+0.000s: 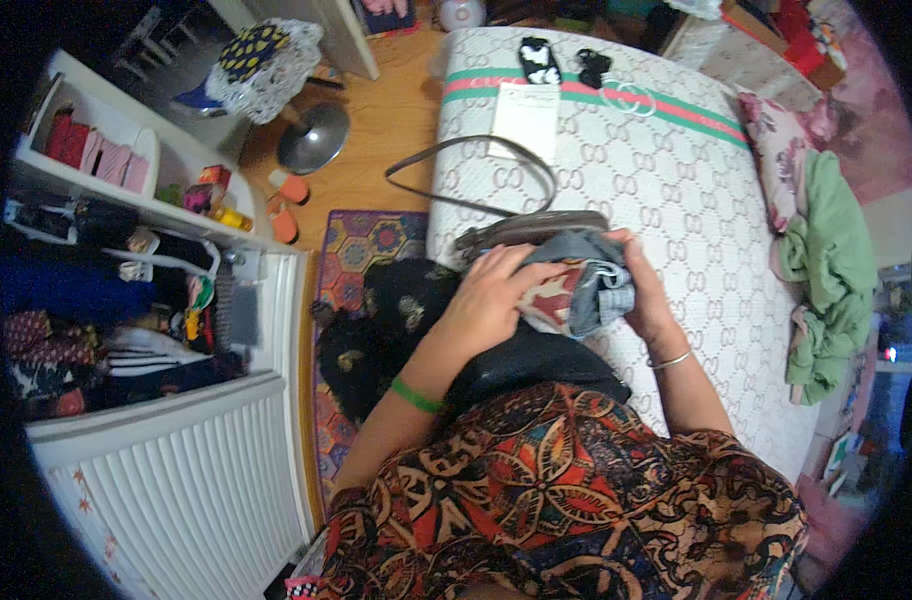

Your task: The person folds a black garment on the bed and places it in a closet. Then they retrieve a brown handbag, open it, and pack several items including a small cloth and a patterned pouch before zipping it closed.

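Note:
Between my two hands is a bundled cloth item (610, 300), blue-grey with a red and beige patterned part and light edges; whether it is a garment or a pouch I cannot tell. My left hand (487, 296) lies over its left side, fingers spread across the top. My right hand (643, 281) grips the right side, with the thumb and fingertips partly hidden behind the cloth. Just beyond, a grey-brown handbag (576, 219) lies on the bed, partly covered by the bundle and my left hand. Its long dark strap (552, 187) loops out over the bed's left edge.
The patterned mattress (688, 187) bears a sheet of paper (527, 112) and two small black items, one black-and-white (538, 61). Green cloth (831, 232) lies at its right edge. To the left are an open cabinet (201, 405), a hexagon-patterned rug (358, 232) and orange slippers (282, 219).

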`<action>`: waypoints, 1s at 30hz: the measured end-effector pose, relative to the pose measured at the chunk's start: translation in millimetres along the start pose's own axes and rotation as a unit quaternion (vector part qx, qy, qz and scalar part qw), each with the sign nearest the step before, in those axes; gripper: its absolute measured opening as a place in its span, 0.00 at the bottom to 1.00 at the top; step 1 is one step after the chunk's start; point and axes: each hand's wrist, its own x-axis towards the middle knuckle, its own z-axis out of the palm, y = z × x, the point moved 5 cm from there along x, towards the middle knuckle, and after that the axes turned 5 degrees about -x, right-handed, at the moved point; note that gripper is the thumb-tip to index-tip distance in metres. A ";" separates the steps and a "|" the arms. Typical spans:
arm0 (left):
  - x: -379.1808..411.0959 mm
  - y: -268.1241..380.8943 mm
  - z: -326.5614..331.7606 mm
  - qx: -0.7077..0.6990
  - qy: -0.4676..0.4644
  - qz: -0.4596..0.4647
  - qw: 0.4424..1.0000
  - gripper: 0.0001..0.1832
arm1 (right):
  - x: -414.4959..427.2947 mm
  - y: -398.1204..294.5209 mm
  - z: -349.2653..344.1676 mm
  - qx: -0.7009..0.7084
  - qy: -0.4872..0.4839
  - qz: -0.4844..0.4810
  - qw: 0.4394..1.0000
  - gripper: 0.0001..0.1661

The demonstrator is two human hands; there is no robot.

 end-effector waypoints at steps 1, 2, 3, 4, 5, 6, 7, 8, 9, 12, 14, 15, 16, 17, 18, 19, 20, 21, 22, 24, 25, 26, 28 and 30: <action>-0.3 -0.7 -2.2 -0.005 0.003 -0.009 1.000 0.38 | 0.6 -4.9 3.0 -0.050 0.004 -0.024 0.998 0.26; -0.9 -1.1 -3.0 -0.023 0.004 -0.022 0.999 0.37 | 2.6 -10.9 4.4 -0.129 -0.001 -0.046 0.991 0.25; -1.6 -2.8 -3.1 -0.026 -0.006 -0.021 0.999 0.35 | 4.7 -16.7 6.8 -0.209 -0.006 -0.066 0.976 0.24; -1.9 -1.8 -4.1 -0.020 -0.001 -0.023 1.000 0.35 | 4.8 -18.9 11.3 -0.210 -0.007 -0.058 0.976 0.22; -1.0 0.4 -5.5 -0.014 0.005 -0.026 1.000 0.35 | 3.5 -21.3 13.3 -0.211 -0.007 -0.049 0.976 0.21; -2.1 0.7 -7.7 -0.016 -0.017 -0.036 0.999 0.37 | 9.0 -15.6 14.5 -0.194 -0.010 -0.046 0.980 0.20; 0.5 5.0 -7.2 -0.019 -0.005 -0.029 0.999 0.38 | 9.3 -13.8 13.3 -0.197 -0.007 -0.039 0.980 0.19; 3.0 9.0 -6.4 -0.021 0.008 -0.022 1.000 0.40 | 8.6 -16.7 12.4 -0.229 0.006 -0.059 0.972 0.19; 3.4 11.1 -6.4 -0.021 0.022 -0.019 0.999 0.41 | 8.7 -22.4 17.2 -0.261 0.015 -0.078 0.962 0.19; 8.9 13.1 -0.2 0.011 0.011 0.006 1.000 0.49 | 13.2 -14.8 17.5 -0.262 0.036 -0.123 0.956 0.21; 15.2 12.2 4.2 0.012 -0.009 0.006 1.000 0.52 | 17.9 1.6 5.8 -0.274 0.074 -0.137 0.949 0.20; 17.0 12.7 5.6 0.022 -0.008 0.016 1.000 0.51 | 16.5 1.3 6.5 -0.287 0.093 -0.136 0.944 0.17; 19.0 13.4 6.9 0.031 -0.007 0.026 0.999 0.51 | 16.9 2.4 6.8 -0.303 0.101 -0.138 0.938 0.16; 21.7 14.4 7.9 0.040 -0.007 0.036 0.999 0.50 | 17.5 3.5 5.9 -0.319 0.109 -0.141 0.931 0.14; 23.6 20.1 5.1 0.033 0.008 0.047 0.998 0.47 | 16.8 4.7 8.7 -0.312 0.094 -0.140 0.935 0.12; 24.5 19.3 6.3 0.025 0.008 0.059 0.998 0.46 | 16.9 5.1 8.4 -0.315 0.084 -0.112 0.939 0.12; 25.3 16.7 8.5 0.016 0.008 0.071 0.997 0.44 | 16.0 3.6 8.2 -0.317 0.074 -0.084 0.942 0.12; 26.3 16.4 9.6 0.007 0.006 0.083 0.997 0.42 | 15.1 3.8 6.9 -0.318 0.066 -0.056 0.944 0.11; 27.8 20.8 7.7 0.007 0.020 0.090 0.996 0.39 | 15.6 4.5 5.1 -0.319 0.049 -0.048 0.945 0.15; 28.8 22.6 8.7 0.017 0.026 0.104 0.994 0.36 | 16.9 -2.6 9.0 -0.321 0.041 -0.100 0.941 0.21; 28.9 23.7 9.3 0.022 0.028 0.111 0.993 0.35 | 17.6 -6.2 10.7 -0.321 0.037 -0.125 0.938 0.25; 30.9 25.6 9.1 0.027 0.029 0.110 0.993 0.34 | 20.7 -9.0 6.9 -0.334 0.056 -0.138 0.931 0.28; 29.1 29.9 6.8 0.042 0.025 0.094 0.994 0.30 | 25.8 -11.9 9.0 -0.348 0.086 -0.154 0.921 0.35; 31.6 30.9 8.6 0.060 0.011 0.084 0.995 0.28 | 20.5 -18.6 13.4 -0.241 0.072 -0.111 0.962 0.39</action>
